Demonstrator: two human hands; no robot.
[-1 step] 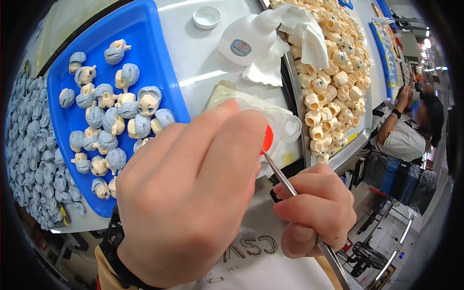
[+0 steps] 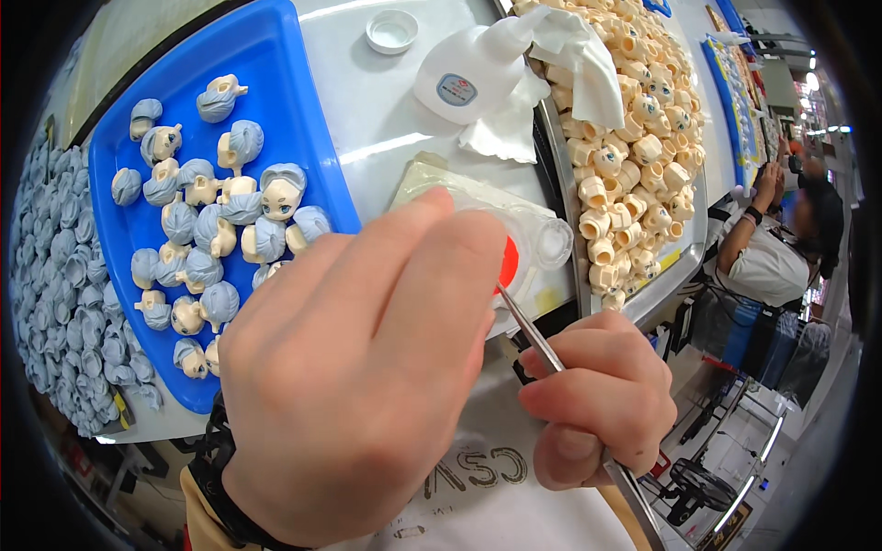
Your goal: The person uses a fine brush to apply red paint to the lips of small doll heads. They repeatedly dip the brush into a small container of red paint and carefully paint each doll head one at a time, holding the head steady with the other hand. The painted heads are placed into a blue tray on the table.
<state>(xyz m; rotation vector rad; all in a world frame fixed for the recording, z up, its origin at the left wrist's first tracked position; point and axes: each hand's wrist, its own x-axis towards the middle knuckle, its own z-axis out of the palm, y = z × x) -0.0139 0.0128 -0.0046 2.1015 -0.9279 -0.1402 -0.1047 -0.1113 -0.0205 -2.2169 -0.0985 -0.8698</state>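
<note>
My left hand is large in the middle of the view, its back toward me and its fingers bent together. What they hold, if anything, is hidden behind them. A red rounded thing shows in part at the fingertips; I cannot tell whether it is held or lies beyond. Closed around metal tweezers, my right hand keeps their shaft slanting up and left. The tweezer tips meet or overlap the lower edge of the red thing. Beyond the left fingers lies a clear plastic piece with a round end.
At left, a blue tray bears several doll heads with blue-grey hair, beside a heap of hair parts. A white bottle, a cloth and small dish stand behind. A metal tray of cream face parts is right. A person sits farther right.
</note>
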